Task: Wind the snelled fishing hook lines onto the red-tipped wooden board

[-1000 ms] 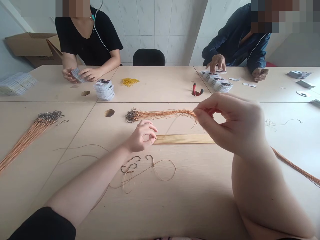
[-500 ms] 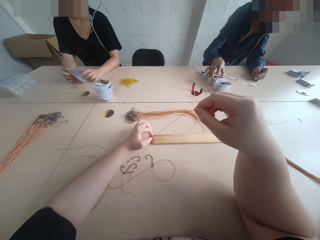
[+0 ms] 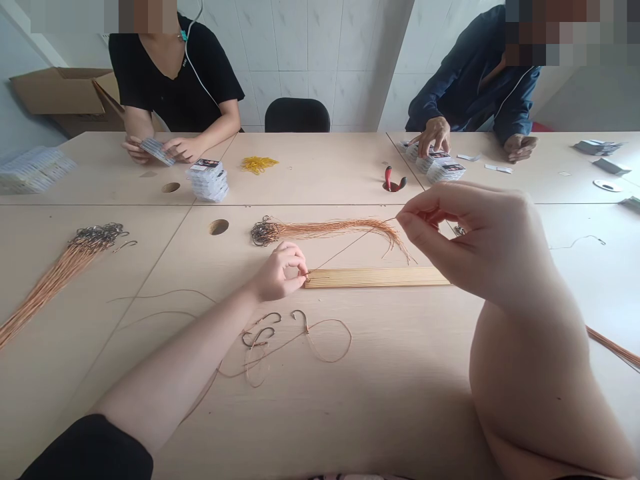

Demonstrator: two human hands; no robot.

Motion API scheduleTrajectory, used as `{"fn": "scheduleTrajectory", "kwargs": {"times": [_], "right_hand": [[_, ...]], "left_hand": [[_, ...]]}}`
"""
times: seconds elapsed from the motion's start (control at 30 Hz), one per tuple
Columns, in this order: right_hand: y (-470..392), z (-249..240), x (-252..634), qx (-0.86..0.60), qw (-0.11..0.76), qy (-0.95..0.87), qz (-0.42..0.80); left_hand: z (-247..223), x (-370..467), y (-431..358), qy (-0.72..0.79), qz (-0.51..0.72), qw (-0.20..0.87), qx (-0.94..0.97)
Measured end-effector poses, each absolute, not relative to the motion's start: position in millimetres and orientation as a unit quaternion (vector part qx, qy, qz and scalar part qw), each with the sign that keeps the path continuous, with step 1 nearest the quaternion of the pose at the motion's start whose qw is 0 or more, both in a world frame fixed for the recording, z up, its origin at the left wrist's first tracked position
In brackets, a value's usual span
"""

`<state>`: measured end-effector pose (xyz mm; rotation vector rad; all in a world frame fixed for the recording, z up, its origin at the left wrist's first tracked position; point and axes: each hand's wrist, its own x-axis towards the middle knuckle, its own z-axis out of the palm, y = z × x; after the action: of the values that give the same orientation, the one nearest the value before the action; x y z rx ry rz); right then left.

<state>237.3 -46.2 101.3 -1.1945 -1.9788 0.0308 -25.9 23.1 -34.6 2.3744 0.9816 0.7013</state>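
My left hand (image 3: 283, 272) is closed in a pinch at the left end of a flat, ribbed wooden strip (image 3: 375, 277). A thin copper-brown fishing line (image 3: 343, 250) runs taut from those fingertips up to my right hand (image 3: 465, 243), raised over the strip's right end and pinching the line. Whether a hook sits inside the left fingertips is hidden. Behind the strip lies a bundle of snelled fishing hooks (image 3: 265, 231), its orange lines spread to the right. Several loose fishing hooks (image 3: 259, 335) with curled lines lie in front of my left hand.
Another bundle of hooked lines (image 3: 55, 277) lies at the left. Across the table, two people handle stacks of small packs (image 3: 207, 180). Yellow bands (image 3: 259, 165) lie between them, and red-handled pliers (image 3: 388, 177) stand in a table hole. More brown lines (image 3: 613, 347) lie at the right.
My right hand has moved slightly to the right, with the line still taut. My left hand stays at the strip's end.
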Motion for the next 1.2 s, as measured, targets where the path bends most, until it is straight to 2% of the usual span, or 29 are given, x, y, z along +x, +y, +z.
{"fn": "scheduleTrajectory", "kwargs": {"times": [0.33, 0.53, 0.6, 0.83, 1.2], "right_hand": [[-42.9, 102.3, 243.2, -0.490, 0.341, -0.802, 0.023], [-27.1, 76.6, 268.2, -0.564, 0.142, -0.813, 0.004], [-21.6, 67.8, 277.0, -0.579, 0.111, -0.808, 0.013], [-12.9, 61.5, 293.5, -0.674, 0.072, -0.735, 0.015], [-24.2, 68.3, 265.5, -0.628, 0.043, -0.774, 0.065]], "left_hand": [[-46.8, -23.6, 29.8, 0.383, 0.256, 0.217, 0.861], [-50.1, -23.8, 30.2, 0.388, 0.271, 0.208, 0.856], [-50.0, -23.8, 30.0, 0.388, 0.270, 0.209, 0.856], [-48.0, -23.5, 28.8, 0.394, 0.263, 0.213, 0.855], [-44.4, -23.5, 27.3, 0.383, 0.248, 0.217, 0.863]]}}
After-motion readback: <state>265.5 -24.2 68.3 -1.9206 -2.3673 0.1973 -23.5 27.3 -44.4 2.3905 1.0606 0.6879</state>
